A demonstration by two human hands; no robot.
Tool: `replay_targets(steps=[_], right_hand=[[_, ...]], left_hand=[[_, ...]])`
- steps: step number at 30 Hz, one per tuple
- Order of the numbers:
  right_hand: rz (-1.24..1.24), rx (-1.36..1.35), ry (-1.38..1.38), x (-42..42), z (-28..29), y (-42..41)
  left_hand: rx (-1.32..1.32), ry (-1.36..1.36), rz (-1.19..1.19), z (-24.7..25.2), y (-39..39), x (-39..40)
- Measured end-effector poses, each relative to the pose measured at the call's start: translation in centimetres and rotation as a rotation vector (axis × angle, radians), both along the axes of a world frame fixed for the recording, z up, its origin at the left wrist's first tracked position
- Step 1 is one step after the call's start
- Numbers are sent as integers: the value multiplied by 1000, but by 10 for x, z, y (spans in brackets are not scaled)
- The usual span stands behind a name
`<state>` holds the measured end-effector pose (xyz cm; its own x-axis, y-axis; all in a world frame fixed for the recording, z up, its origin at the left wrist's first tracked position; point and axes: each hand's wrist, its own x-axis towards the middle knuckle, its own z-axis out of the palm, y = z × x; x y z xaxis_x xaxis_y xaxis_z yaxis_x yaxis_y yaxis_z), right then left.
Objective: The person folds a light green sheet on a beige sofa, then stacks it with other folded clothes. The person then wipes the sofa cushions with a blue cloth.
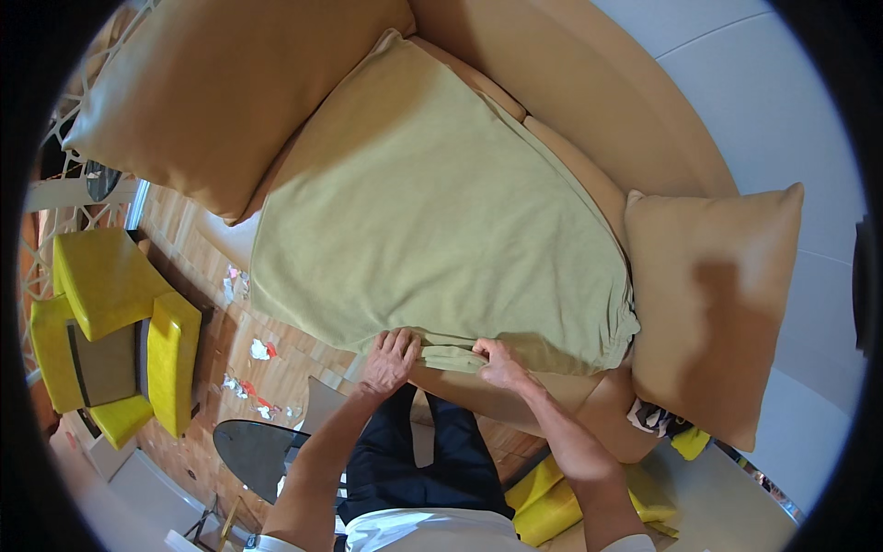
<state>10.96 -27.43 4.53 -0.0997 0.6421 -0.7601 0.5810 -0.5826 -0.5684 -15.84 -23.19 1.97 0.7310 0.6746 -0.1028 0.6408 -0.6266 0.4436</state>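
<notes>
A large pale green cloth lies spread over the seat of a tan sofa. At its near edge, my left hand rests with the fingers bent over the fabric; its thumb is hidden. My right hand pinches the same edge a little to the right. Between the hands the cloth bunches into a folded band. The right-hand corner of the cloth is gathered and wrinkled beside a tan cushion.
A bigger tan cushion leans at the upper left. Yellow padded chairs stand on the wooden floor, where crumpled paper scraps are scattered. A dark glass tabletop is near my left forearm. Clothing pokes out below the right cushion.
</notes>
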Motion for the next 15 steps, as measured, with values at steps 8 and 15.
replay_targets(steps=[8,15], right_hand=[[38,523,-200,-30,26,-7],[128,652,-422,-67,23,13]], left_hand=[[-154,16,62,7,34,10],[-139,28,14,41,60,23]])
